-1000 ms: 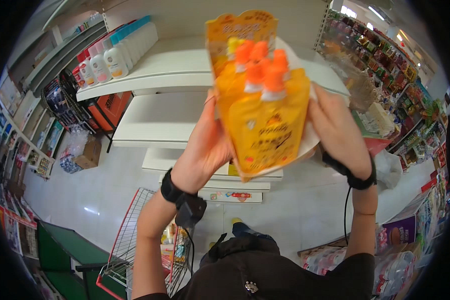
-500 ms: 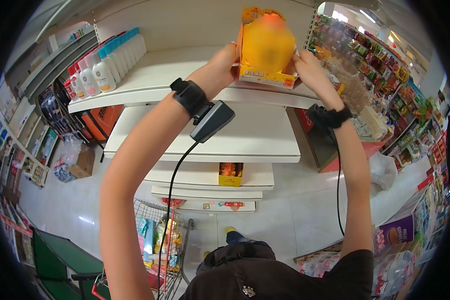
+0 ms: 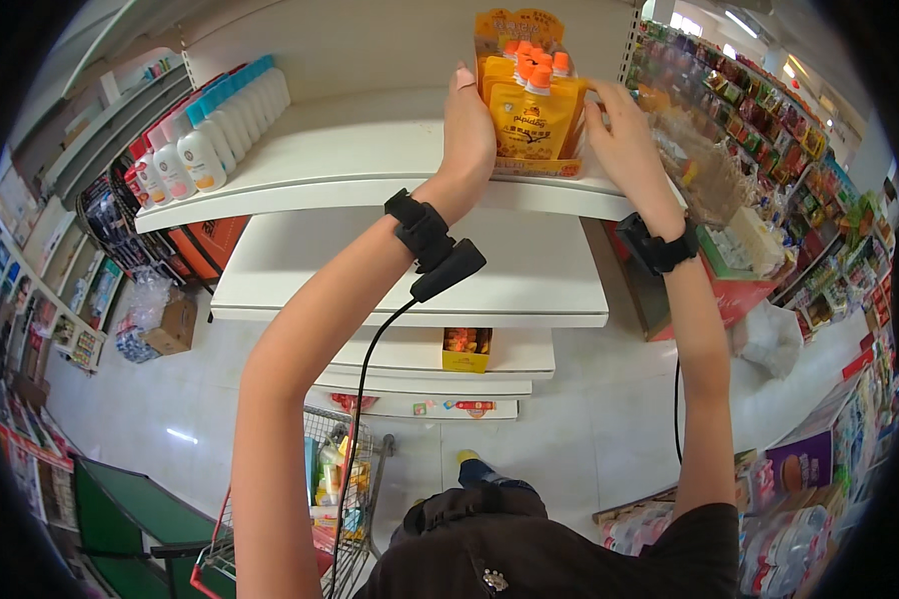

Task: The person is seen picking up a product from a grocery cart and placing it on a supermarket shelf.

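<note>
A yellow display box stands on the top shelf, close to its front edge, filled with yellow pouches with orange caps. Along the box's left side, my left hand rests with its fingers stretched out and pointing up. My right hand is at the box's right side, thumb and fingers apart, the fingertips by its edge. Neither hand is wrapped round the box. The sides of the box facing my palms are partly hidden.
White bottles with coloured caps line the left of the top shelf. Lower shelves hold a small yellow box and a few packs. A loaded shopping cart stands below left. Snack racks fill the right.
The yellow box, tipped up between my hands before, now sits upright on the shelf and its pouches show clearly. My left hand has shifted right and its fingers have straightened; my right hand has loosened.
</note>
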Motion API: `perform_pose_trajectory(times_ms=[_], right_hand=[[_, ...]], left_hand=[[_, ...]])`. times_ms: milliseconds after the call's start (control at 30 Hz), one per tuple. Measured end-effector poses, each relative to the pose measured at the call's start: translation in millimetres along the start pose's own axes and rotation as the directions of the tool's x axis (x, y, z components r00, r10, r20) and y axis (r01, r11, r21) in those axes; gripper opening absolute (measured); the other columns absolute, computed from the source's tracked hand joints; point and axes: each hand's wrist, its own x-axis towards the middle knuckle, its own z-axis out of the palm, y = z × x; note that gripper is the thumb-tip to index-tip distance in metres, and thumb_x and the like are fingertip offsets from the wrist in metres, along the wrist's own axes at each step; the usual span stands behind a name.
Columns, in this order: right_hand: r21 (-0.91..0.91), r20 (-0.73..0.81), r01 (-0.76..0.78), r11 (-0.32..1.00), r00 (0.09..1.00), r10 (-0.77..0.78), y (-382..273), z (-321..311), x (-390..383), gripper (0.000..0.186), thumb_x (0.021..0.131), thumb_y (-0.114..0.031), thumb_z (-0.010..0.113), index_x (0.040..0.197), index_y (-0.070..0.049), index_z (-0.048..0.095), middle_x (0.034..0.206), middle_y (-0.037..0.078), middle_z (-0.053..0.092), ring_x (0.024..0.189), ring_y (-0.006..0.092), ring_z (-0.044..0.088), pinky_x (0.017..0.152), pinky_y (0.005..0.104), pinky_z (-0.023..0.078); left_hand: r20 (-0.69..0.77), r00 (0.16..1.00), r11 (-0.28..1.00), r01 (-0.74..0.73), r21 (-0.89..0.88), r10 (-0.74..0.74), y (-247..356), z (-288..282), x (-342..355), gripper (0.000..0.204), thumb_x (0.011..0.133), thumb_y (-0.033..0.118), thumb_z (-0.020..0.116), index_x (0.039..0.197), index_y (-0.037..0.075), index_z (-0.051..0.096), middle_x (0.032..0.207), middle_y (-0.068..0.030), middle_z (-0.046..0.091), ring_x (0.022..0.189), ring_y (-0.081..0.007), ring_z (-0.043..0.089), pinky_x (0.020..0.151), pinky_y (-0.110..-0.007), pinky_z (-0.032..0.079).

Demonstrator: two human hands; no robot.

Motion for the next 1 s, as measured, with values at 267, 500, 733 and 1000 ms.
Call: perform_pose_trajectory(times_ms=[267,500,733,1000], right_hand=[[0.118,0.121,0.028,0.993,0.992,-0.042,-4,11,4,0.033,0.088,-0.016,0.038,0.104,0.007,0.055,0.126,0.03,0.043,0.121,0.0411,0.038,0.1,0.0402,0.032],[0.26,0.037,-0.137,0.956,0.991,0.131,17,22,7,0.044,0.091,-0.027,0.036,0.112,0.008,0.053,0.132,0.028,0.038,0.125,0.0384,0.035,0.105,0.0376,0.027],[0.097,0.033,0.024,0.995,0.999,-0.027,-23,12,-13,0.066,0.087,-0.051,0.049,0.119,0.006,0.048,0.131,0.026,0.041,0.123,0.035,0.038,0.101,0.0374,0.032],[0.292,0.183,-0.117,0.949,0.981,0.064,-14,23,10,0.065,0.084,-0.048,0.057,0.117,0.006,0.046,0.121,0.024,0.048,0.115,0.0342,0.045,0.095,0.0387,0.037]], left_hand=[[-0.058,0.997,0.998,-0.055,0.021,0.057,-9,6,6,0.054,0.098,0.036,0.017,0.124,-0.004,0.043,0.122,-0.0191,0.047,0.11,-0.0285,0.046,0.095,-0.035,0.035],[-0.37,0.928,0.985,0.101,0.14,-0.042,-25,5,21,0.05,0.097,0.038,0.023,0.112,-0.003,0.048,0.112,-0.0248,0.052,0.102,-0.0396,0.049,0.088,-0.043,0.038],[-0.407,0.902,0.928,0.017,0.372,0.147,-27,0,15,0.048,0.097,0.037,0.024,0.109,-0.002,0.049,0.107,-0.0259,0.053,0.099,-0.0417,0.05,0.085,-0.045,0.039],[-0.062,0.984,0.971,-0.155,0.183,0.169,-15,-4,12,0.056,0.096,0.042,0.027,0.116,-0.006,0.045,0.115,-0.0269,0.05,0.107,-0.041,0.048,0.091,-0.044,0.038]])
